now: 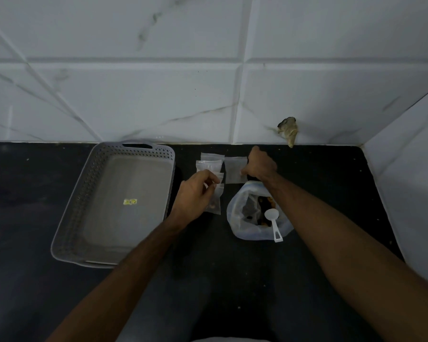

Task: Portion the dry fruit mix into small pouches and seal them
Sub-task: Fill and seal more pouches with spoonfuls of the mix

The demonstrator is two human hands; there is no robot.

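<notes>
A large clear bag of dry fruit mix (242, 213) stands open on the black counter, with a white plastic scoop (273, 222) lying in its mouth. My left hand (195, 196) pinches a small clear pouch (214, 203) holding a few pieces of the mix. More small pouches (210, 164) lie in a row behind it. My right hand (261, 164) reaches past the big bag and pinches the edge of an empty flat pouch (235, 170) lying on the counter.
A grey perforated plastic basket (84, 201) sits at the left, with only a small sticker inside. White marble-look tiled walls (208, 95) close off the back and right side. A rough hole in the wall (288, 129) lies just above the counter.
</notes>
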